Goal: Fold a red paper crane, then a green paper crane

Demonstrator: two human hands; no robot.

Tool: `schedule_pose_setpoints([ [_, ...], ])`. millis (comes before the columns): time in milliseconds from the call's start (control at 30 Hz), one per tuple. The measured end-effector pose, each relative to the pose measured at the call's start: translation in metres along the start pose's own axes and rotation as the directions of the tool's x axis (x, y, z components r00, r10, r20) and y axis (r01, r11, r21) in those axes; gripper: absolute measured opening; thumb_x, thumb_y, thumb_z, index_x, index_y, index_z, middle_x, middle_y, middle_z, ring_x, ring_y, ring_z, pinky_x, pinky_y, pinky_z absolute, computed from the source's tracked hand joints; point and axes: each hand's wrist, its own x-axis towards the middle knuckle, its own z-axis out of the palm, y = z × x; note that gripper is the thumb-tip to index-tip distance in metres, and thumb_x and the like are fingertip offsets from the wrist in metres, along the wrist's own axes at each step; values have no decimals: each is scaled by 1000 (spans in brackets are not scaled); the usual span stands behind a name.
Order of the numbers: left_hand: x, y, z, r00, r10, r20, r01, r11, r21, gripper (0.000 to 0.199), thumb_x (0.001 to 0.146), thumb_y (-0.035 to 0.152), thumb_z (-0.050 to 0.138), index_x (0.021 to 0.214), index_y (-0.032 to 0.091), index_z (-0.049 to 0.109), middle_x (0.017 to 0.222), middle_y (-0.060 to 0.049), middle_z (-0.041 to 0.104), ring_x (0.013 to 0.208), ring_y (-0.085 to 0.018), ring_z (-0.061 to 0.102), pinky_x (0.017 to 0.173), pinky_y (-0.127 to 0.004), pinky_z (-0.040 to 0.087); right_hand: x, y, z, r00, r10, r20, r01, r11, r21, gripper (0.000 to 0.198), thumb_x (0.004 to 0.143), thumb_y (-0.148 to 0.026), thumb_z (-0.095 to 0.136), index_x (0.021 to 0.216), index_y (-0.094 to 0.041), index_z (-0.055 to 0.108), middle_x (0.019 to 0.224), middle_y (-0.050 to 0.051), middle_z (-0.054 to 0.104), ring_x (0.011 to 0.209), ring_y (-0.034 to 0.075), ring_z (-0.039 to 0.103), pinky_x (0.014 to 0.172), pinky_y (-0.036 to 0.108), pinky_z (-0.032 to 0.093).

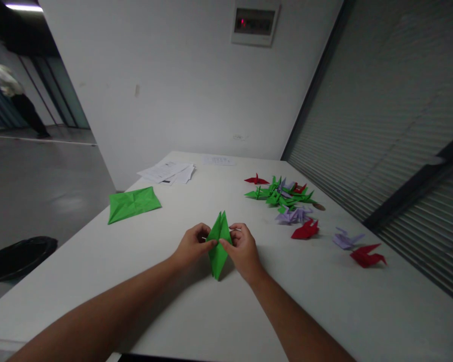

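Note:
Between my two hands stands a green folded origami paper (218,256), a long diamond with two points at the top and a narrow tip at the bottom. My left hand (195,243) pinches its left edge, thumb on the front face and fingers curled behind. On the opposite edge my right hand (245,249) grips it the same way, its thumb near the centre crease. The lower tip is close to the white table (166,301); whether it touches I cannot tell.
Left on the table lies a creased green sheet (134,203), with printed papers (166,172) behind it. A pile of paper cranes (283,193) and a red crane (367,256) sit right, near the blinds. A black-lined bin (20,256) stands left; a person (17,95) is beyond.

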Motion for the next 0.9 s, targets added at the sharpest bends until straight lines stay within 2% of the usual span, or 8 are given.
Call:
schedule_pose_setpoints([
  [133, 0, -2, 1, 999, -28, 37, 31, 997, -75, 30, 68, 28, 87, 78, 17, 61, 72, 2, 61, 67, -14, 56, 63, -25, 43, 0, 2, 1, 1000, -8, 11, 7, 1000, 11, 45, 72, -30, 81, 104, -25, 50, 80, 1, 69, 71, 20, 68, 61, 30, 53],
  [300, 1, -1, 2, 999, -48, 24, 50, 994, -101, 34, 65, 27, 89, 78, 17, 59, 70, 3, 60, 66, -12, 56, 62, -24, 43, 0, 1, 1, 1000, -6, 18, 6, 1000, 4, 39, 73, -30, 80, 100, -23, 52, 81, 1, 69, 71, 19, 68, 62, 29, 53],
  [500, 2, -3, 2, 994, -108, 28, 112, 975, -194, 45, 63, 26, 91, 87, 18, 54, 73, 2, 68, 66, -13, 63, 63, -24, 46, 2, 1, -1, 1000, -26, 6, 27, 983, -181, 34, 74, -35, 79, 93, -21, 56, 79, -1, 64, 65, 16, 59, 57, 26, 46],
  [600, 2, -4, 2, 990, -134, 35, 139, 963, -230, 49, 64, 28, 92, 91, 19, 52, 73, 1, 71, 64, -14, 65, 61, -24, 47, 4, 5, -3, 999, 3, 54, 10, 974, -227, 31, 77, -39, 76, 94, -19, 60, 82, 1, 64, 68, 17, 57, 58, 27, 44],
  [700, 3, -5, 2, 988, -148, 33, 152, 957, -247, 50, 63, 27, 92, 93, 19, 52, 74, 1, 72, 63, -14, 66, 60, -23, 48, 6, 9, -5, 995, 28, 92, -11, 983, -181, 29, 79, -43, 74, 86, -17, 63, 81, 2, 64, 74, 18, 58, 63, 28, 44],
  [900, 3, -5, 3, 975, -217, 52, 223, 961, -165, 56, 59, 28, 94, 97, 18, 54, 71, 1, 71, 60, -15, 66, 59, -24, 50, 6, 12, -5, 987, 118, 107, -114, 993, -40, 33, 73, -43, 79, 74, -18, 57, 66, -4, 56, 62, 14, 51, 59, 26, 38],
])
